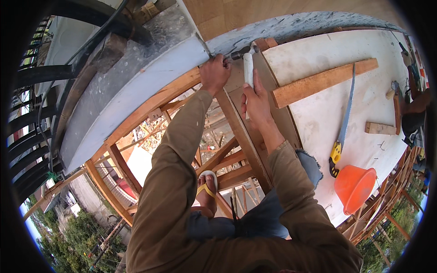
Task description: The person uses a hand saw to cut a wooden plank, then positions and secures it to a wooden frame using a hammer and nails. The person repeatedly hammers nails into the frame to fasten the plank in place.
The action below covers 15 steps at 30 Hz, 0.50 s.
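My right hand [258,102] grips the pale handle of a claw hammer [248,69]. The hammer's dark metal head lies close to the wall's lower edge, just right of my left knuckles. My left hand [215,75] is closed at the end of a wooden beam [239,132], beside the grey concrete ledge. Whatever its fingers hold, if anything, is hidden. Right of the hammer, a short plank [325,82] lies across a white-faced plywood sheet [314,57].
A handsaw [344,125] with a yellow and black handle leans over the plank. Beside it is an orange bucket [356,189]. A wood offcut [380,128] lies farther right. My sandalled foot [207,189] stands on framing above a deep drop. Black railings [34,123] line the left.
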Each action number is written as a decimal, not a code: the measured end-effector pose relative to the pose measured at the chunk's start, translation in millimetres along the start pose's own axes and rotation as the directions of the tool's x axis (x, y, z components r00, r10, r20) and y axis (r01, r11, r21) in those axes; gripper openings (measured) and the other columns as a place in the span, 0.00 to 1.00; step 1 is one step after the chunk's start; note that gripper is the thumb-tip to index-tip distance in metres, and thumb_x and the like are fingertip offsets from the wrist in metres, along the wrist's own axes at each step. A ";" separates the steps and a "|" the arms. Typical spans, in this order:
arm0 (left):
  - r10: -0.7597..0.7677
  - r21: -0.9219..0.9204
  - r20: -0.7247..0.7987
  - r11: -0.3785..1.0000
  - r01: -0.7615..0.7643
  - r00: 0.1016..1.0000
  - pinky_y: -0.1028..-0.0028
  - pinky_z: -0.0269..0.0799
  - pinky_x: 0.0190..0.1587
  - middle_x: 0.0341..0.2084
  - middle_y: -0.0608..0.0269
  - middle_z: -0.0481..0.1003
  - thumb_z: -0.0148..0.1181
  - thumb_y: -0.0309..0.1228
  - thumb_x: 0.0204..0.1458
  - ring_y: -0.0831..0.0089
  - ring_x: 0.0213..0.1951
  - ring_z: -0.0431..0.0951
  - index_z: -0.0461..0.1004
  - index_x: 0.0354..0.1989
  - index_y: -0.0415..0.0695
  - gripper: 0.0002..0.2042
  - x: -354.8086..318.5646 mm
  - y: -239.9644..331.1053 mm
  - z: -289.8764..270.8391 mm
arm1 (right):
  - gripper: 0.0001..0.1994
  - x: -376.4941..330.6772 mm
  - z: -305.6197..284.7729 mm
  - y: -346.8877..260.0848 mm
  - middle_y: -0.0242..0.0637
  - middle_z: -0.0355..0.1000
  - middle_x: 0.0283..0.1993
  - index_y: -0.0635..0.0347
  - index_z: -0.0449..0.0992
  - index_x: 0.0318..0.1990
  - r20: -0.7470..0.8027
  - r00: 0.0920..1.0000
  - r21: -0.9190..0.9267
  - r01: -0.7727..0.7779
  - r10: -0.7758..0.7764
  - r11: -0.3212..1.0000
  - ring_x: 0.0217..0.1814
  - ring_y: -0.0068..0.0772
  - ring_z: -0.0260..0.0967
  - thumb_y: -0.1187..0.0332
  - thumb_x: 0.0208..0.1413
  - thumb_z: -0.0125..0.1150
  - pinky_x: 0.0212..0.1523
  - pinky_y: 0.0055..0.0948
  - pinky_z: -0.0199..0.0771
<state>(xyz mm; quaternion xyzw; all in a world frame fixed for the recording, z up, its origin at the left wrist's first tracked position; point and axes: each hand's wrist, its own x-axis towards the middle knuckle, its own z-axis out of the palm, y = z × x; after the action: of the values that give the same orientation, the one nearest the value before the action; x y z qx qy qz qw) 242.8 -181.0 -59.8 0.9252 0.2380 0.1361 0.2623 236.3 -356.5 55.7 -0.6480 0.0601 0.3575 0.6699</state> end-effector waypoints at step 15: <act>-0.055 0.080 0.051 0.996 0.051 0.997 0.55 0.76 0.39 0.31 0.55 0.82 0.65 0.38 0.51 0.53 0.35 0.82 0.79 0.36 0.47 0.10 2.0 0.4 0.6 | 0.33 0.1 -3.3 -1.7 0.30 0.61 0.27 0.40 0.39 0.79 -0.011 0.995 0.088 0.098 -0.097 0.991 0.16 0.19 0.57 0.65 0.71 0.45 0.12 0.24 0.61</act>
<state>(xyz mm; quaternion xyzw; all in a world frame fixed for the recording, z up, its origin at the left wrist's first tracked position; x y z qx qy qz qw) 244.8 -180.6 -59.8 0.9315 0.2603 0.0949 0.2357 238.6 -359.3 56.6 -0.6209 0.0466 0.3191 0.7145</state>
